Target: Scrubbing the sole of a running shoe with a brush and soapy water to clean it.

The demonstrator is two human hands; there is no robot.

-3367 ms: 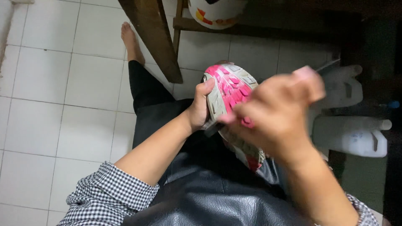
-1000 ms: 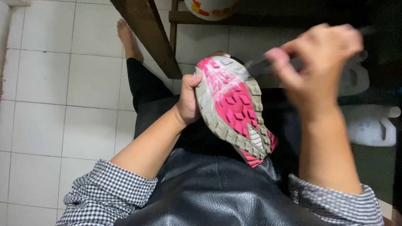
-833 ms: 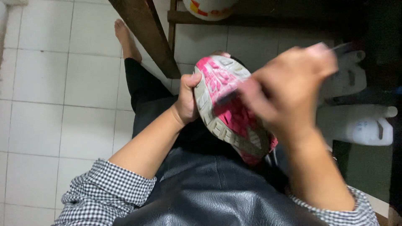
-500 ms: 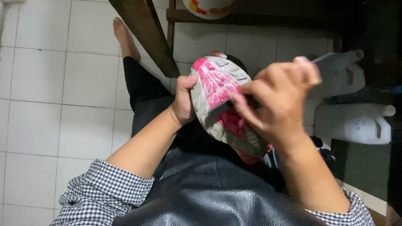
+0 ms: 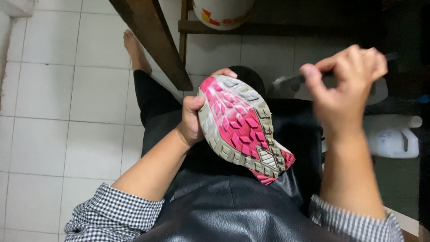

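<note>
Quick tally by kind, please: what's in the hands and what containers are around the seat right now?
Shoe, pink and grey sole up, held by the left hand: 1
Thin tool, blurred, gripped in the right hand: 1
White plastic jugs on the floor at right: 2
White bucket with red and yellow marks, on the shelf above: 1
Total: 5
</note>
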